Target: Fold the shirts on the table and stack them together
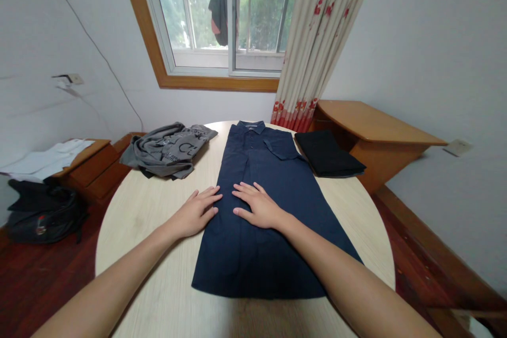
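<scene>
1. Round and pale, one wooden table point(158, 285) is filling the middle of a white-walled room, and we are leaning over it with both forearms stretched out.
2. We are counting three garments on the tabletop: one navy shirt point(261, 169), one grey garment point(170, 150) and one black folded garment point(328, 154).
3. The navy shirt is lying flat along the table's centre, buttoned side up, with its collar pointing toward the window point(222, 16) and its hem nearest us.
4. We are resting our left hand point(196, 213) palm down at the shirt's left edge, with the fingers straight and slightly spread, gripping nothing; the fingertips are touching the fabric's border.
5. We are laying our right hand point(257, 206) flat on the shirt itself, just beside the left one, with the fingers likewise splayed and closing on nothing.
6. The grey garment is sitting crumpled at the far left of the table, and the black one is lying neatly at the far right, both just beside the shirt.
7. One curtain point(317, 37) with red flowers is hanging right of the window.
8. One low cabinet point(93, 166) on the left is carrying one white cloth point(47, 161), with one black bag point(43, 211) sitting on the floor beside it.
9. One wooden desk point(372, 127) is standing to the right.
</scene>
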